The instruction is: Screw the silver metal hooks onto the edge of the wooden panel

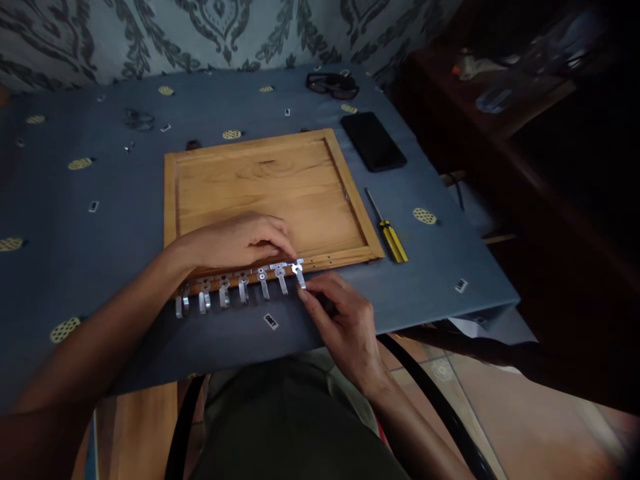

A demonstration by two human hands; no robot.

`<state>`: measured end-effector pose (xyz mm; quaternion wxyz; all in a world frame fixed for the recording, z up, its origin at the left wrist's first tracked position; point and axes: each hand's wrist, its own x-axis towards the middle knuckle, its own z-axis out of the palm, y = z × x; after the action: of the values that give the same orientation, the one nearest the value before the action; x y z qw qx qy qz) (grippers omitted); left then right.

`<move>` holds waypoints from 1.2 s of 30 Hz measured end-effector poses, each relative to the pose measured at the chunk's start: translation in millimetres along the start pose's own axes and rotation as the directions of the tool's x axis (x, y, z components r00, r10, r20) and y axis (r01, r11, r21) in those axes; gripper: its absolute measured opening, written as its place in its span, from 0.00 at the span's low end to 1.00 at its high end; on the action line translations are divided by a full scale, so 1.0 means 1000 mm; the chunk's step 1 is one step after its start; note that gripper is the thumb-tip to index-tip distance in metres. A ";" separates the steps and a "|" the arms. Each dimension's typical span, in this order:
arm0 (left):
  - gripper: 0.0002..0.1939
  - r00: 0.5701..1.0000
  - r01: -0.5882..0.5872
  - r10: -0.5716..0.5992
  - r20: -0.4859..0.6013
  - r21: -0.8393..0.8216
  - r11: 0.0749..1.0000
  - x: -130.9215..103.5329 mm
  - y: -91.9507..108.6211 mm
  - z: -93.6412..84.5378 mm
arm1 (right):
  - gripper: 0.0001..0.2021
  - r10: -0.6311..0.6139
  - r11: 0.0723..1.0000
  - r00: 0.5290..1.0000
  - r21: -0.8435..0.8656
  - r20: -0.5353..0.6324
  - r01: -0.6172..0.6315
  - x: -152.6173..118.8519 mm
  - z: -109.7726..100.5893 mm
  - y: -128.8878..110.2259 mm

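Along the near edge of a framed wooden board (260, 193) runs a row of several metal hooks (243, 287). The rightmost hook (299, 273) lies at the end of the row, left of some small dark holes in the frame. Its lower end is pinched between the thumb and forefinger of my right hand (345, 320). My left hand (240, 240) rests over the board's near side, fingers bent and partly apart, with the forefinger tip at the top of that same hook. Nothing shows inside the left hand.
A yellow and black screwdriver (393, 240) lies right of the board. Behind it are a black phone (374, 141) and dark glasses (333, 85). The blue patterned cloth (125, 247) covers the table. Dark furniture (480, 147) stands at the right.
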<state>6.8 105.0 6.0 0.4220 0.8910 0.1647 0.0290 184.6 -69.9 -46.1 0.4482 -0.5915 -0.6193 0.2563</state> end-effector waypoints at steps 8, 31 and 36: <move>0.20 0.997 -0.075 0.075 0.017 0.030 0.997 0.000 -0.008 0.000 | 0.06 0.009 1.000 1.000 0.001 -0.007 -0.009 -0.001 0.001 0.001; 0.22 0.998 -0.037 0.025 0.057 0.233 0.972 -0.002 0.010 0.000 | 0.06 -0.036 0.999 0.997 -0.031 -0.069 0.034 -0.006 0.005 0.002; 0.21 0.998 -0.040 0.026 0.061 0.239 0.970 -0.002 0.013 0.001 | 0.06 -0.062 0.997 0.997 -0.040 -0.040 0.061 -0.005 0.004 0.004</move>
<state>8.3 96.3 15.6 0.3150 0.9387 0.1399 -0.0098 182.1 -73.1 -52.4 0.4573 -0.5859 -0.6325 0.2180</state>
